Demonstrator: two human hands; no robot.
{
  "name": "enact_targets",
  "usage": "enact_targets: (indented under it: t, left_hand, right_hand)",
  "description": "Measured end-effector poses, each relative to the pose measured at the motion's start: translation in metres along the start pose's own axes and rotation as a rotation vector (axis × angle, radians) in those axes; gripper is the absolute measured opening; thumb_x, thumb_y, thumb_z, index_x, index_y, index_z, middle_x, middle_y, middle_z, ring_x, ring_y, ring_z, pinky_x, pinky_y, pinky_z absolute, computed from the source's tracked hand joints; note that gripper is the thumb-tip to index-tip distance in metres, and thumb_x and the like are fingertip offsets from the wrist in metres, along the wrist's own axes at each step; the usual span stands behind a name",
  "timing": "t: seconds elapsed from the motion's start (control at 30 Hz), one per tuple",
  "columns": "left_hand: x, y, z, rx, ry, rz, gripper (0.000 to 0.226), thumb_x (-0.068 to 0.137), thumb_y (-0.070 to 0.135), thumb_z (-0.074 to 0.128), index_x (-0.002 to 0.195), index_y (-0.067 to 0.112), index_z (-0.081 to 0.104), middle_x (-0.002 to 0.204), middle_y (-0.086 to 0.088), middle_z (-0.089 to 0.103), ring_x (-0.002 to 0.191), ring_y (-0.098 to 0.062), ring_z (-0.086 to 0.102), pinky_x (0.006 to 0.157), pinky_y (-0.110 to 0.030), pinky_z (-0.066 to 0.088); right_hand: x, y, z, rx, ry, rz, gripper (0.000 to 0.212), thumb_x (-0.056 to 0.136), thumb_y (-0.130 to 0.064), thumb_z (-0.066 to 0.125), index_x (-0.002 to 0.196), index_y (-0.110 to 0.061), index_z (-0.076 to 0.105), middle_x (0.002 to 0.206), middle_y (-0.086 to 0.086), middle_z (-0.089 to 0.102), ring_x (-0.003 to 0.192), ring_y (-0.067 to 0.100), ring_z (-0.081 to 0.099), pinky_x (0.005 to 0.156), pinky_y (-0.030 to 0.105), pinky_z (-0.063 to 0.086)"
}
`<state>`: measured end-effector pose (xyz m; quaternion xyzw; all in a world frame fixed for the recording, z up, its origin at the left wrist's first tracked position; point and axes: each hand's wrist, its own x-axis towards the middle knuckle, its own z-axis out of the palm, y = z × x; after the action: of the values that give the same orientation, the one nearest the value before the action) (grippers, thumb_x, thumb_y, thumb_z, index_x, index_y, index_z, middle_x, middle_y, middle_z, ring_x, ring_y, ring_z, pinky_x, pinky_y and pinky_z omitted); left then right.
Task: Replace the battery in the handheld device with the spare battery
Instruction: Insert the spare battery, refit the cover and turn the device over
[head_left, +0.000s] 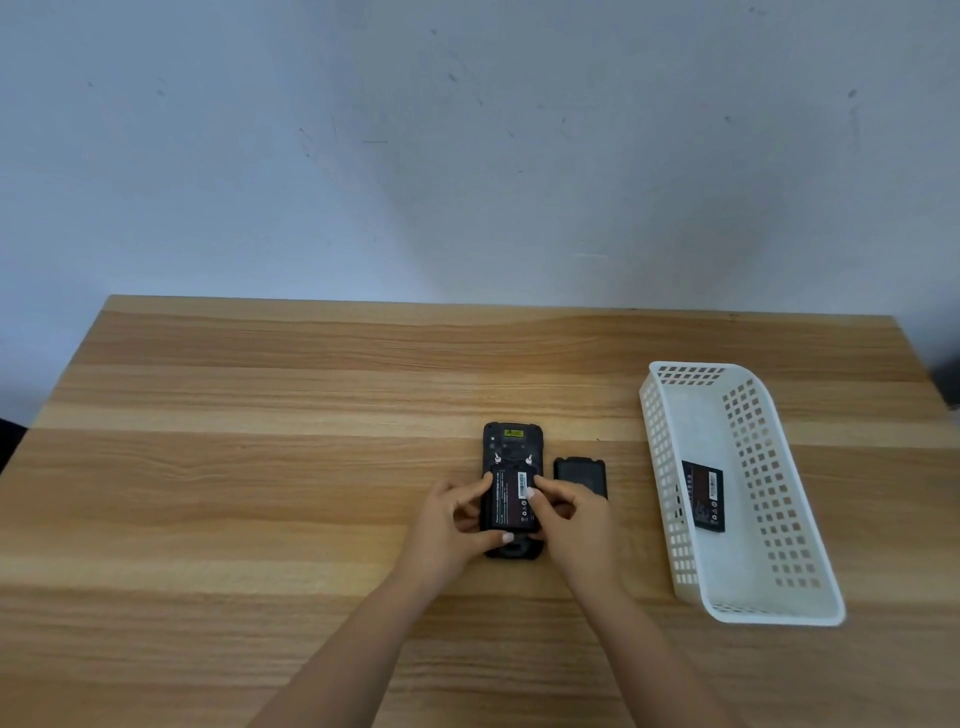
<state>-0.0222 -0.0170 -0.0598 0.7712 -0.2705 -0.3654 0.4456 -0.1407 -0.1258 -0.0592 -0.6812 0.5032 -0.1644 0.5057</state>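
Note:
A black handheld device (511, 441) lies face down on the wooden table (260, 467) with its back open. A black battery (506, 499) with a labelled face sits in or over its compartment. My left hand (449, 525) grips the battery's left side and lower edge, thumb at the bottom. My right hand (569, 512) pinches its right edge with a fingertip on the label. The removed back cover (579, 473) lies just right of the device. A second black battery (702, 496) rests inside the white basket (779, 525).
The white perforated basket stands on the table's right side, long axis running away from me. A pale wall rises behind the table's far edge. Bare wood stretches to the left of the device and in front of it.

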Motion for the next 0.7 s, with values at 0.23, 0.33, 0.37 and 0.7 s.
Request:
enact_targets:
  t: [0.23, 0.33, 0.37, 0.7]
  left_hand:
    - [-0.002, -0.003, -0.001, -0.052, -0.033, -0.002, 0.072, 0.066, 0.008, 0.084, 0.13, 0.019, 0.054, 0.114, 0.008, 0.049, 0.102, -0.006, 0.056, 0.088, -0.012, 0.05]
    - [-0.002, -0.003, -0.004, -0.058, -0.048, 0.01, 0.066, 0.071, 0.009, 0.081, 0.13, 0.02, 0.055, 0.114, 0.007, 0.05, 0.103, -0.006, 0.055, 0.086, -0.012, 0.051]
    - [-0.002, -0.003, -0.005, -0.056, -0.051, 0.011, 0.064, 0.072, 0.009, 0.08, 0.129, 0.021, 0.055, 0.114, 0.007, 0.05, 0.103, -0.005, 0.055, 0.085, -0.01, 0.05]
    - [0.006, -0.009, -0.006, -0.09, -0.034, -0.02, 0.067, 0.069, 0.006, 0.081, 0.127, 0.029, 0.054, 0.109, 0.014, 0.062, 0.101, -0.007, 0.063, 0.089, -0.022, 0.051]
  right_hand:
    - [-0.006, -0.005, 0.002, -0.111, 0.034, -0.051, 0.026, 0.087, -0.019, 0.067, 0.113, -0.016, 0.071, 0.094, -0.005, 0.064, 0.076, -0.004, 0.055, 0.068, 0.008, 0.043]
    - [-0.008, -0.004, 0.002, -0.102, -0.007, -0.046, 0.031, 0.086, -0.016, 0.068, 0.117, -0.018, 0.068, 0.095, -0.003, 0.062, 0.079, 0.001, 0.058, 0.072, 0.014, 0.049]
    - [-0.009, -0.003, 0.001, -0.096, -0.022, -0.045, 0.034, 0.086, -0.016, 0.068, 0.119, -0.019, 0.066, 0.095, -0.004, 0.061, 0.081, 0.002, 0.059, 0.07, 0.012, 0.048]
    - [-0.013, 0.005, -0.016, 0.015, -0.143, 0.003, 0.051, 0.079, -0.014, 0.076, 0.127, -0.02, 0.06, 0.109, -0.007, 0.06, 0.089, 0.007, 0.063, 0.071, 0.016, 0.054]
